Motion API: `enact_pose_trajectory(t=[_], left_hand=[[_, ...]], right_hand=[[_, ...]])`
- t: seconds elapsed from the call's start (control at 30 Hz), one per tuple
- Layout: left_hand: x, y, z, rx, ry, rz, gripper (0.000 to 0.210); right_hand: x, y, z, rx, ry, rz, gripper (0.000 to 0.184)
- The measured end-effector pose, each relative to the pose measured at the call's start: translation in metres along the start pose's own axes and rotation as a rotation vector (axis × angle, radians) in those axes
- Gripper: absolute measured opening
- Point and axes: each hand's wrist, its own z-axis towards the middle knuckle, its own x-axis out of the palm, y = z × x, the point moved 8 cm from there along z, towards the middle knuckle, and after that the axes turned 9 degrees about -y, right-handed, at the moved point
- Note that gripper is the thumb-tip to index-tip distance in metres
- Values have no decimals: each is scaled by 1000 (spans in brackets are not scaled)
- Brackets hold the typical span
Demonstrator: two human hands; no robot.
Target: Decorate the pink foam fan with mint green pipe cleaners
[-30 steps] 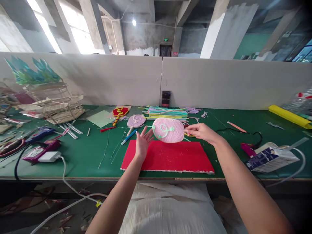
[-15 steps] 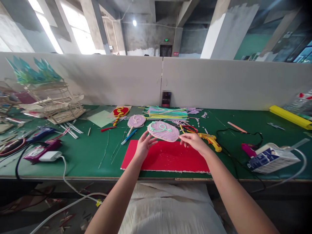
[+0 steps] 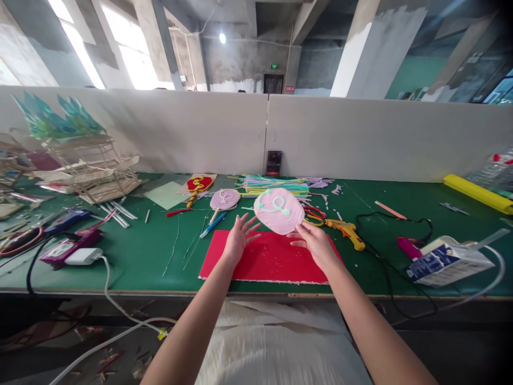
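A pale pink-lilac disc (image 3: 279,219) with a raised mint-green curl on its face is tilted up above the red board (image 3: 272,262). My right hand (image 3: 316,243) pinches it at its lower right edge. Left of the disc, my left hand (image 3: 239,240) is spread with nothing in it, its fingertips apart from the disc. A similar lilac disc (image 3: 225,199) on a stick lies behind my left hand, with a blue pen (image 3: 213,224) close by. The bundle of coloured fuzzy stems (image 3: 256,184) is partly hidden behind the held disc.
Right of the board lie a yellow glue gun (image 3: 348,232), red-handled scissors (image 3: 315,214) and a black cable. A blue and white carton (image 3: 436,262) stands near the front right. At left are a purple charger block (image 3: 72,248) and a wooden stick model (image 3: 102,182). A partition (image 3: 180,133) closes the back.
My left hand has let go of the disc and its fingers have spread. The disc has turned more face-on and shifted slightly right, held by my right hand alone.
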Motion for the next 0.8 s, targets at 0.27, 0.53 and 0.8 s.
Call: enact_pose_trajectory(t=[0.27,0.53,0.8], left_hand=[[9,8,-7,-34,99,-19,46],[-9,9,-2,39,-92,83,51],[-3,7,2,299,4,449,47]], right_hand=[[49,25,-40,-497,123,-653,34],[9,-10,-24,-467,-63,-1104,52],[-3,-47,-21,-362,7,-1308,57]])
